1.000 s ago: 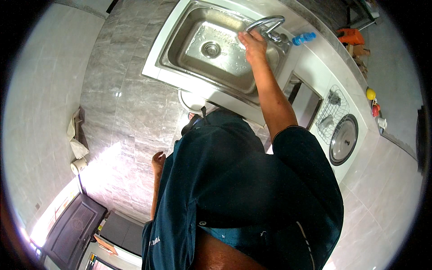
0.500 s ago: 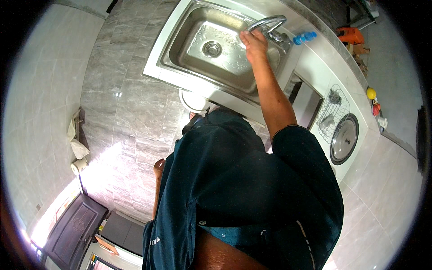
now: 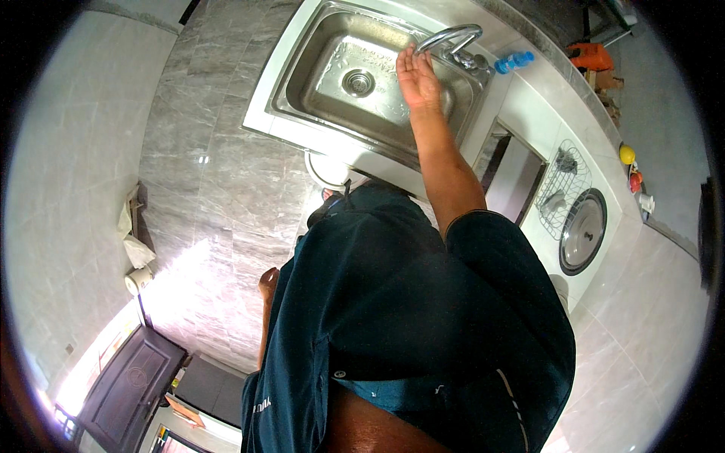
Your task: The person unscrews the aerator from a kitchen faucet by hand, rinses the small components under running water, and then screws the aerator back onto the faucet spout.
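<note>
My right hand [image 3: 415, 75] is held over the stainless steel sink [image 3: 308, 102], just below and left of the tip of the curved chrome tap [image 3: 464, 34]. Its palm faces up, with the fingers stretched out and nothing in them. Behind it the drain [image 3: 358, 83] shows in the wet basin. My left hand [image 3: 268, 281] hangs low at my side against the dark teal clothing; its small, shadowed fingers are partly hidden, so I cannot tell whether they are closed.
A blue plastic bottle [image 3: 514, 62] lies right of the tap. Along the white counter are an opening [image 3: 517, 170], a wire rack [image 3: 563, 177] and a glass lid [image 3: 583, 232]. A white bucket [image 3: 323, 173] stands under the counter edge. Tiled floor [image 3: 200, 121] surrounds the left side.
My right hand and forearm have shifted a little left, and the hand has turned palm up with straighter fingers. My left hand has dropped slightly. The view has shifted slightly.
</note>
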`<state>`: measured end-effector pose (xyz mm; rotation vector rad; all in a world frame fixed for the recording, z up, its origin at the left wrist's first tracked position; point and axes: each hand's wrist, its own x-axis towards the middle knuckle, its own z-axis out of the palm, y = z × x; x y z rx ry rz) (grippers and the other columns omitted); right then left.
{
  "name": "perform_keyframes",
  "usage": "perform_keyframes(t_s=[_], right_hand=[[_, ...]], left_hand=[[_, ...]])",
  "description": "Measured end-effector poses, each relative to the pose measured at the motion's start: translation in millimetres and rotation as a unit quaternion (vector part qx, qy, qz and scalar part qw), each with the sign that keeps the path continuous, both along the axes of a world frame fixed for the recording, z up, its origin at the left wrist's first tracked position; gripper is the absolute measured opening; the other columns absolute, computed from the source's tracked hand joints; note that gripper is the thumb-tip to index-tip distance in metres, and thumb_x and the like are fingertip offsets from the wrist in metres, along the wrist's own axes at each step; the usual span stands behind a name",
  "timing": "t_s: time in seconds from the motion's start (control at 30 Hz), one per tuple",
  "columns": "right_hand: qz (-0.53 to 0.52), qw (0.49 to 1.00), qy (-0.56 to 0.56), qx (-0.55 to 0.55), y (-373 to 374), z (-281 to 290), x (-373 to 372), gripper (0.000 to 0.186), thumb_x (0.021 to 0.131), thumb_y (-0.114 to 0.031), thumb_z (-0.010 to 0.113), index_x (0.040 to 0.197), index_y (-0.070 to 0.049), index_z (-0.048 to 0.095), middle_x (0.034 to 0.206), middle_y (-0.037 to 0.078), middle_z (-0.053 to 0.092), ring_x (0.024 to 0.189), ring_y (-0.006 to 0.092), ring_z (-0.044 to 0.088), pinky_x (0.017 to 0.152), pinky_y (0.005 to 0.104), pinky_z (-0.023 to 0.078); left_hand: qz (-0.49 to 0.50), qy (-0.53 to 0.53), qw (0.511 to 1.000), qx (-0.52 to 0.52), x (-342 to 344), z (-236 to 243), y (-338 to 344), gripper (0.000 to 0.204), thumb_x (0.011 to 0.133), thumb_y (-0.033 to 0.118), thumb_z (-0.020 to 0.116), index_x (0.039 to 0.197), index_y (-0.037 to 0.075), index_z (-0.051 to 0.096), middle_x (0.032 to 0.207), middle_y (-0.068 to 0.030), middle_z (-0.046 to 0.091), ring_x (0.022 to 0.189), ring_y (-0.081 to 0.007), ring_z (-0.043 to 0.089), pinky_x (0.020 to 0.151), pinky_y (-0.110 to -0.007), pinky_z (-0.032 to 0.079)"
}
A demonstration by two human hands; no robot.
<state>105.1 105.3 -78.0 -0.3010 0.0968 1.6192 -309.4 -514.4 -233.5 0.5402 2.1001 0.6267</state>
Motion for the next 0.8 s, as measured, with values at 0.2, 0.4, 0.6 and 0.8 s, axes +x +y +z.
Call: perform_keyframes(t_s=[0.2, 0.4, 0.6, 0.8], right_hand=[[-0.029, 0.997, 0.065, -0.011, 5.7, 3.0, 6.5, 0.014, 0.084, -0.005, 0.060, 0.098, -0.002, 0.059, 0.097, 0.013, 0.063, 0.092, 0.0226, 0.059, 0.090, 0.0391, 0.047], [-0.023, 0.983, 0.181, -0.039, 8.3, 4.8, -5.5, 0.013, 0.088, -0.006, 0.053, 0.097, 0.002, 0.057, 0.096, 0.016, 0.062, 0.089, 0.0239, 0.058, 0.085, 0.0388, 0.048], [-0.042, 0.979, 0.199, -0.015, 10.7, 7.3, -0.5, 0.014, 0.089, -0.006, 0.050, 0.099, 0.003, 0.055, 0.097, 0.017, 0.061, 0.089, 0.0244, 0.057, 0.085, 0.0400, 0.047], [-0.047, 0.979, 0.194, -0.025, 9.0, 7.7, -7.9, 0.015, 0.090, -0.005, 0.048, 0.099, 0.004, 0.055, 0.097, 0.016, 0.060, 0.088, 0.0253, 0.056, 0.085, 0.0407, 0.047]], left_hand=[[-0.114, 0.092, 0.986, -0.079, 33.2, 41.9, 46.2, 0.028, 0.083, 0.023, 0.066, 0.102, 0.002, 0.068, 0.101, -0.0152, 0.067, 0.097, -0.0242, 0.064, 0.085, -0.032, 0.049], [-0.204, 0.165, 0.947, -0.182, 7.2, 10.5, 8.2, 0.027, 0.085, 0.023, 0.064, 0.100, 0.002, 0.068, 0.103, -0.0147, 0.067, 0.098, -0.0239, 0.064, 0.086, -0.032, 0.049], [-0.243, 0.169, 0.930, -0.217, 17.9, -8.9, 12.2, 0.028, 0.085, 0.024, 0.064, 0.100, 0.001, 0.068, 0.103, -0.0147, 0.067, 0.098, -0.0251, 0.063, 0.087, -0.032, 0.048], [-0.131, 0.089, 0.982, -0.106, 5.4, -3.1, -4.0, 0.029, 0.085, 0.024, 0.064, 0.102, 0.001, 0.067, 0.103, -0.0152, 0.067, 0.099, -0.0250, 0.063, 0.087, -0.032, 0.048]])
